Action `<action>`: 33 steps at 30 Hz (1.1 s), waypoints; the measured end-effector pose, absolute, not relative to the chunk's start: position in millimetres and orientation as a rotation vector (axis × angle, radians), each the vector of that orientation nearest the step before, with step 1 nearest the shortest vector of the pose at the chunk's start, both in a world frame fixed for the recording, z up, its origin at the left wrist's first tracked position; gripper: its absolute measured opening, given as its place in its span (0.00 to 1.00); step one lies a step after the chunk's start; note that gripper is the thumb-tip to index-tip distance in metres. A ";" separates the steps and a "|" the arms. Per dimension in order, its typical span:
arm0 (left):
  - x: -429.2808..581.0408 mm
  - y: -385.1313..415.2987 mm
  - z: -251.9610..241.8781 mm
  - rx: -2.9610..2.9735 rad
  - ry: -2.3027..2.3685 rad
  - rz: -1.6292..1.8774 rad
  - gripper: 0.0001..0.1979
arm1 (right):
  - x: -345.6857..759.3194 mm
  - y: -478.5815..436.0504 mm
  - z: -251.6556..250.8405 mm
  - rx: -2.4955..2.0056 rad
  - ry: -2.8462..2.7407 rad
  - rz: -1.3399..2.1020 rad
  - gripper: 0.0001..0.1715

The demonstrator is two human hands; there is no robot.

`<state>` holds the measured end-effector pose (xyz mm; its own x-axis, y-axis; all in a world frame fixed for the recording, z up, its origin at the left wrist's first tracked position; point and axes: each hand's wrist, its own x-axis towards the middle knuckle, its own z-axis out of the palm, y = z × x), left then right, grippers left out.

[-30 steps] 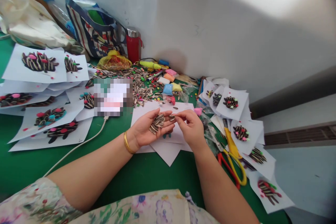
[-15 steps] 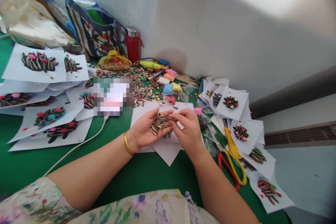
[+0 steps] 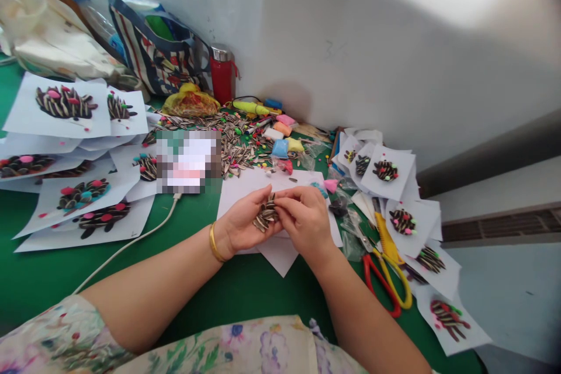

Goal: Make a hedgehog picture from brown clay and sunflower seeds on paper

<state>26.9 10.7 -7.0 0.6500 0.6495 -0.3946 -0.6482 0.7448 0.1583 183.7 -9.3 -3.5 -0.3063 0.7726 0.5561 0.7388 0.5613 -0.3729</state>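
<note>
My left hand [image 3: 245, 222] is palm up and cupped, with a small heap of striped sunflower seeds [image 3: 265, 216] lying in it. A gold bangle [image 3: 214, 241] circles that wrist. Over the heap's right side, my right hand [image 3: 304, 219] pinches a sunflower seed between thumb and forefinger, mostly hidden by the fingers. Below both hands lie white paper sheets [image 3: 236, 187], the upper one partly covered by them. One loose seed rests on the paper beyond my right hand, and a bit of blue clay [image 3: 319, 188] shows at the sheet's right.
Seed pictures on paper are piled at left [image 3: 26, 111] and right [image 3: 405, 187]. Scissors [image 3: 385, 280] and a yellow cutter [image 3: 386, 236] lie at right. Farther back are scattered seeds [image 3: 236, 152], clay packs [image 3: 280, 149] and a red flask [image 3: 222, 79]. A cabled, blurred-out device [image 3: 188, 163] sits left.
My right hand has shifted slightly left and down, its fingertips now in the seed heap. The fingers of my left hand have curled a little more.
</note>
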 end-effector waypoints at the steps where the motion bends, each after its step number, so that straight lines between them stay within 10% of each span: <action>1: 27.0 10.6 -7.8 0.002 0.448 0.734 0.14 | 183.5 -9.4 -3.2 -1.202 -2.078 0.063 0.07; 33: 10.8 27.8 0.5 -0.029 0.450 0.996 0.19 | 211.7 12.3 -14.4 -1.666 -2.157 0.558 0.08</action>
<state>10.8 27.8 0.5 0.4603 0.8032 -0.3782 -0.8149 0.5513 0.1791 211.7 12.3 -14.4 -0.2418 0.9695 0.0401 0.8283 0.2277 -0.5120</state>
